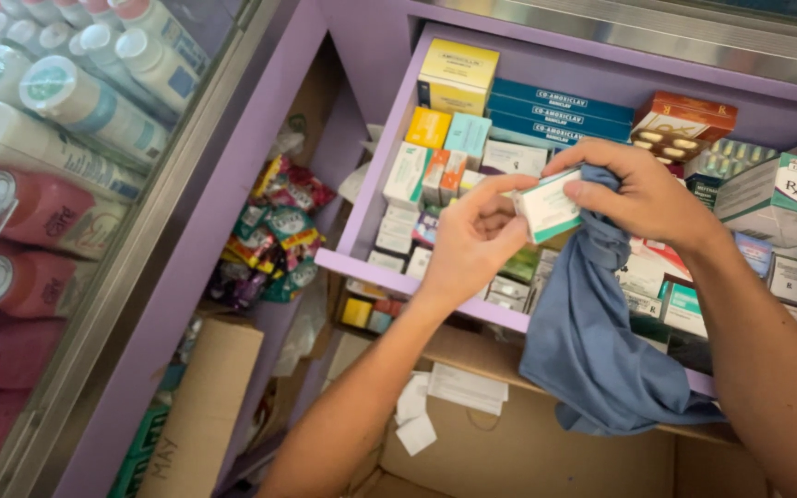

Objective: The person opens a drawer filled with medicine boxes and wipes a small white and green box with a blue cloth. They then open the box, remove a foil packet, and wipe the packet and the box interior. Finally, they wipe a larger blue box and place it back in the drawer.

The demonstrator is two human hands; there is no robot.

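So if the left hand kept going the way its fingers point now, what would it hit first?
The left hand points up and right, and its fingertips already touch the small white and green box that the right hand also holds, along with a blue cloth. That box comes first.

Both forearms are bare, with no sleeves in view. The left hand (472,244) and right hand (643,198) wear no gloves.
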